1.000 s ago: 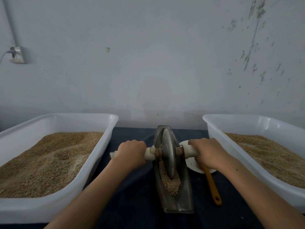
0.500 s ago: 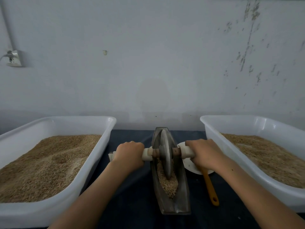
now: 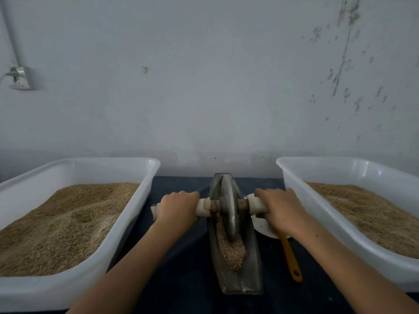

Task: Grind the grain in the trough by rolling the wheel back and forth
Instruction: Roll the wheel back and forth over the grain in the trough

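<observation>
dim, flat, bluish light; soft shadows; wide-angle bending at the edges; slight softness throughout, no glare.

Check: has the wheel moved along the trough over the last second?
Yes, slightly. The wheel has rolled toward the far end of the trough, nearer the wall. The left hand and right hand grip its axle.

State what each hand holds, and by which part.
Left hand grips the wheel axle's left white handle; right hand grips its right white handle.
</observation>
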Available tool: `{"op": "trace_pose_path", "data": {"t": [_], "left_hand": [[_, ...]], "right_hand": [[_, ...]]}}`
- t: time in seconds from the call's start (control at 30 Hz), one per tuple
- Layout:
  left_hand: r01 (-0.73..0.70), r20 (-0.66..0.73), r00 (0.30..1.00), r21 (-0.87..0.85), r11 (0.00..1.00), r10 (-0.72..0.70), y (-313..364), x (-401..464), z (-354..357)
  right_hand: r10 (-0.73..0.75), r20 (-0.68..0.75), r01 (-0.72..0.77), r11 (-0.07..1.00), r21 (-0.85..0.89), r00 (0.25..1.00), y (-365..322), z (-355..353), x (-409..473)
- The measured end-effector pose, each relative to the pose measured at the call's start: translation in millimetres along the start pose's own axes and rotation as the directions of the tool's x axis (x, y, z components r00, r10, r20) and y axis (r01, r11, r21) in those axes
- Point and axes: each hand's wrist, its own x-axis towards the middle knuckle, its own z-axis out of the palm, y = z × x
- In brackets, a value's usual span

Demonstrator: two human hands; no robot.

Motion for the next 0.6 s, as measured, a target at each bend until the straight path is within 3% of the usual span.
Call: {"op": "trace_pose_path", "data": {"t": [0.07, 0.17, 0.47, 0.6], "left_hand": [[0.016, -0.031, 0.999, -0.015, 1.0, -0.017, 0.2, -0.7, 2.7], [0.017, -0.052, 0.998, -0.018, 1.0, -0.018, 0.8, -1.9, 3.2], [-0.026, 0.197, 0.98, -0.017, 1.0, 0.029, -2.1, -1.3, -10.9], [-0.033, 0.206, 0.978, -0.011, 0.999, 0.034, -1.0, -0.2, -11.7]], "right_hand": [[-0.006, -0.076, 0.004, 1.0, -0.026, 0.997, -1.0, 5.3, 0.6], [0.002, -0.075, -0.003, 1.0, -0.008, 0.997, -0.9, 5.3, -0.1], [0.04, 0.283, -0.038, 0.999, -0.014, 0.958, -1.3, -19.8, 1.3], [0.045, 0.317, -0.049, 0.999, 0.004, 0.947, 1.0, -19.9, 2.1]]}}
